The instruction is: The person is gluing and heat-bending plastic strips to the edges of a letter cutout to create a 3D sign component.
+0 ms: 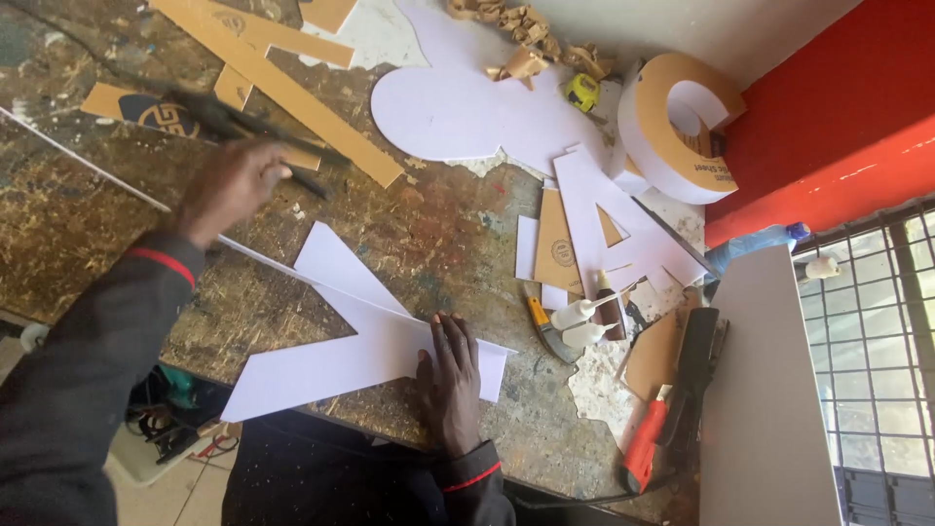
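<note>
Head view: right hand (pixel 450 380) lies flat, fingers spread, pinning the white cut-out sheet (pixel 360 356) at the tabletop's (pixel 458 234) near edge so it cannot slide; left hand (pixel 229 185), blurred, is clamped on a dark tool (pixel 243 125) farther back.

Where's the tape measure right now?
Head view, top right of the bench: the yellow tape measure lies between the brown scrap pile and the big letter C.
</note>
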